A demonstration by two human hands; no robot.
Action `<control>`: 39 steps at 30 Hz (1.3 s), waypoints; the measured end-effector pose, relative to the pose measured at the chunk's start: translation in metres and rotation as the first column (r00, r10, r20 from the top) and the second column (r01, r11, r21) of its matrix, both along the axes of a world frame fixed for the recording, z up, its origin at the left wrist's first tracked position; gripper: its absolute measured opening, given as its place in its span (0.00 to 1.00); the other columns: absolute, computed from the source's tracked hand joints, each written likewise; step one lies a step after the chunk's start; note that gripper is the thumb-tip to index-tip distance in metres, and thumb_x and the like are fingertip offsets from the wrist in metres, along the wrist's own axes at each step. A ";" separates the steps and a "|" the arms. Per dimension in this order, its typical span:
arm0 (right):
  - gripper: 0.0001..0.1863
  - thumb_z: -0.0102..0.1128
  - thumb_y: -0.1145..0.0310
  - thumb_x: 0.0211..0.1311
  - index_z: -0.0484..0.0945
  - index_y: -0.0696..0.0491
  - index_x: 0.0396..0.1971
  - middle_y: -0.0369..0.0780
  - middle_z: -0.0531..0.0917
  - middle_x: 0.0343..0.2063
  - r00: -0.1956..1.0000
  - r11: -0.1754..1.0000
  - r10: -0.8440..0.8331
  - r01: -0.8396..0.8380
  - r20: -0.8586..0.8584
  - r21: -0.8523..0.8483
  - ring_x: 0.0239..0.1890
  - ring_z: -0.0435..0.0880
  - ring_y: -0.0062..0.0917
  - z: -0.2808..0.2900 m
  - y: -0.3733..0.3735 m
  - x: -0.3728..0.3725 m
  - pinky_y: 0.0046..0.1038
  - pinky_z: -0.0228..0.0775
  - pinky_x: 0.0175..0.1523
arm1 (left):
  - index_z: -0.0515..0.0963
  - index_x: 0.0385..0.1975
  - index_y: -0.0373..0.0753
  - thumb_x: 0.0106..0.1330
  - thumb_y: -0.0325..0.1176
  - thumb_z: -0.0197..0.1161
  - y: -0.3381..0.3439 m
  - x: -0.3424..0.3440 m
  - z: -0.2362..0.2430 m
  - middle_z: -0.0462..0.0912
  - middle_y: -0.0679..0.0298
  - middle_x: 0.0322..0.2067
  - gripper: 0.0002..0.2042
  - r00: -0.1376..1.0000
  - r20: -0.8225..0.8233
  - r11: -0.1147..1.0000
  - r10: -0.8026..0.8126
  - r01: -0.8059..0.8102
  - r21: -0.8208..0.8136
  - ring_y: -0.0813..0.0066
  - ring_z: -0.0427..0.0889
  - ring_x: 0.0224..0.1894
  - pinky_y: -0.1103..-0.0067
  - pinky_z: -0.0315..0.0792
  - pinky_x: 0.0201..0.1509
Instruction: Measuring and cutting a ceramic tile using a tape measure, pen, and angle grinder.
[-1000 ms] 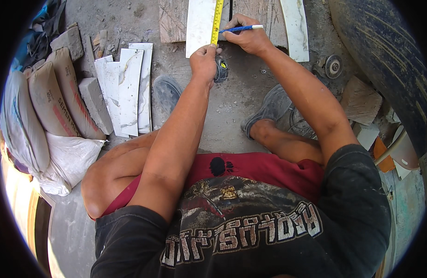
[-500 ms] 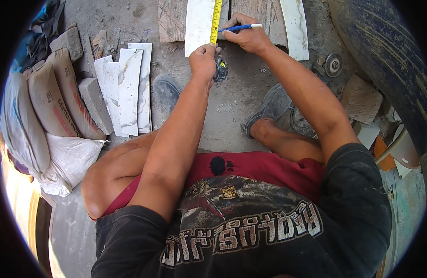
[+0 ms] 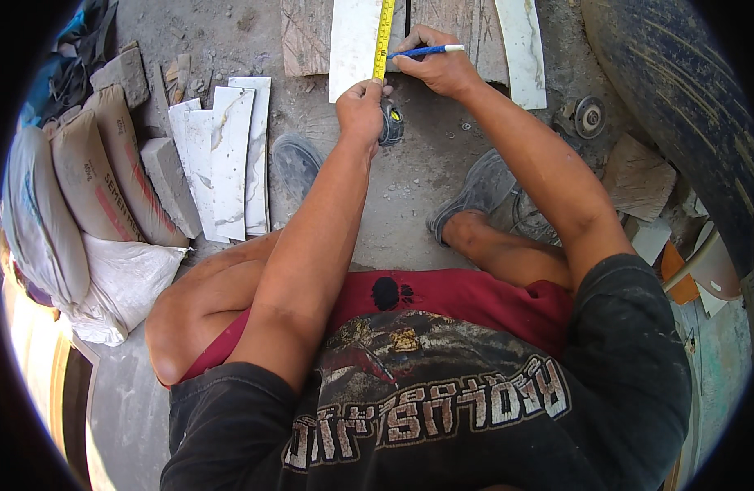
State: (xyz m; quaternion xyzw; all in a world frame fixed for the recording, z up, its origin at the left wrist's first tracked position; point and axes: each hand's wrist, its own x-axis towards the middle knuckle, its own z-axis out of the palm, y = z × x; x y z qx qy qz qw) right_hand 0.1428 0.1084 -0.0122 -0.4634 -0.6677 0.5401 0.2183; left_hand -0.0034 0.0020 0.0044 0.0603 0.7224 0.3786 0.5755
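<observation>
My left hand [image 3: 362,108] is closed on a tape measure, and its case, dark with a bit of yellow, hangs just right of the fingers. The yellow blade [image 3: 382,42] runs away from me along the right side of a white tile strip [image 3: 352,49]. A blue pen with a white end [image 3: 430,50] is pinched in my right hand [image 3: 439,67]. Its tip is beside the blade, near the strip's right edge; whether it touches the tile I cannot tell. Under the strip lie rough brownish slabs [image 3: 459,29] with a dark gap between them.
A second white strip [image 3: 520,57] lies at the slabs' right end. Farther right sit an angle grinder [image 3: 588,117] and a large dark rounded object [image 3: 679,90]. Several cut tile strips [image 3: 225,155] lie at left, next to a grey block [image 3: 166,184] and cement bags [image 3: 90,168].
The view has shifted very slightly. Both hands, the tape measure and the pen keep practically the same places on the tile strip.
</observation>
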 end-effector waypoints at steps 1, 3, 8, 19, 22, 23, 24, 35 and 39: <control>0.13 0.73 0.60 0.54 0.84 0.52 0.33 0.39 0.86 0.27 1.000 1.000 -0.001 0.001 -0.008 0.001 0.30 0.83 0.21 -0.001 0.000 0.000 0.28 0.76 0.39 | 0.80 0.44 0.30 0.74 0.33 0.58 0.000 0.000 0.000 0.85 0.60 0.35 0.12 1.000 0.000 1.000 0.000 0.000 0.000 0.78 0.80 0.31 0.80 0.76 0.33; 0.13 0.73 0.60 0.54 0.84 0.52 0.33 0.39 0.86 0.27 1.000 1.000 -0.002 0.002 -0.012 -0.004 0.30 0.83 0.22 -0.002 0.000 0.000 0.28 0.76 0.39 | 0.80 0.44 0.30 0.74 0.33 0.58 0.000 0.000 0.000 0.85 0.60 0.35 0.11 1.000 0.011 1.000 0.003 -0.003 -0.006 0.78 0.80 0.30 0.80 0.76 0.33; 0.14 0.73 0.59 0.54 0.84 0.53 0.33 0.39 0.86 0.26 1.000 1.000 -0.003 0.003 -0.001 -0.001 0.29 0.82 0.22 -0.005 0.000 0.002 0.28 0.75 0.38 | 0.80 0.44 0.30 0.74 0.32 0.58 0.000 0.001 0.001 0.85 0.60 0.34 0.11 1.000 0.013 1.000 0.009 -0.009 -0.001 0.78 0.80 0.30 0.80 0.75 0.33; 0.14 0.72 0.59 0.54 0.84 0.53 0.33 0.40 0.86 0.26 1.000 1.000 -0.004 0.004 0.004 0.021 0.29 0.83 0.23 -0.003 -0.001 0.000 0.29 0.76 0.38 | 0.80 0.44 0.29 0.74 0.33 0.58 -0.001 0.000 -0.002 0.85 0.60 0.35 0.12 1.000 -0.008 1.000 -0.007 0.007 0.008 0.77 0.81 0.31 0.80 0.76 0.34; 0.13 0.72 0.59 0.54 0.84 0.53 0.33 0.40 0.86 0.26 1.000 1.000 -0.001 0.001 0.007 0.012 0.29 0.83 0.23 -0.004 -0.001 0.001 0.29 0.76 0.38 | 0.80 0.45 0.29 0.74 0.33 0.58 -0.001 0.001 -0.002 0.85 0.59 0.35 0.12 1.000 -0.005 1.000 -0.005 0.005 0.008 0.76 0.81 0.32 0.80 0.76 0.34; 0.13 0.72 0.59 0.54 0.84 0.53 0.33 0.40 0.86 0.26 1.000 1.000 -0.001 0.001 0.007 0.013 0.29 0.83 0.23 -0.005 -0.001 0.001 0.29 0.76 0.38 | 0.80 0.45 0.29 0.74 0.33 0.58 -0.001 0.001 -0.002 0.85 0.59 0.35 0.12 1.000 -0.004 1.000 -0.005 0.005 0.010 0.76 0.81 0.32 0.80 0.76 0.35; 0.13 0.72 0.59 0.54 0.84 0.53 0.33 0.39 0.86 0.26 1.000 1.000 -0.002 0.002 -0.004 0.012 0.30 0.83 0.23 -0.005 -0.001 0.001 0.29 0.76 0.38 | 0.80 0.45 0.29 0.74 0.33 0.58 -0.001 0.001 -0.003 0.85 0.59 0.35 0.12 1.000 -0.004 1.000 -0.005 0.005 0.011 0.76 0.81 0.32 0.80 0.76 0.35; 0.13 0.73 0.62 0.56 0.84 0.54 0.35 0.37 0.87 0.32 0.999 0.999 0.031 -0.030 0.037 -0.026 0.36 0.82 0.18 0.002 0.000 0.000 0.25 0.75 0.43 | 0.80 0.46 0.29 0.74 0.33 0.58 0.000 0.000 -0.001 0.85 0.59 0.35 0.12 1.000 0.001 1.000 0.002 -0.002 0.013 0.76 0.81 0.32 0.80 0.76 0.35; 0.13 0.72 0.60 0.55 0.84 0.53 0.34 0.38 0.86 0.30 1.000 1.000 0.013 -0.013 0.027 -0.007 0.33 0.83 0.20 0.000 -0.001 0.001 0.27 0.75 0.41 | 0.80 0.45 0.29 0.74 0.33 0.58 0.000 0.000 -0.001 0.85 0.60 0.35 0.12 1.000 0.006 1.000 -0.002 0.002 0.010 0.76 0.80 0.32 0.80 0.75 0.35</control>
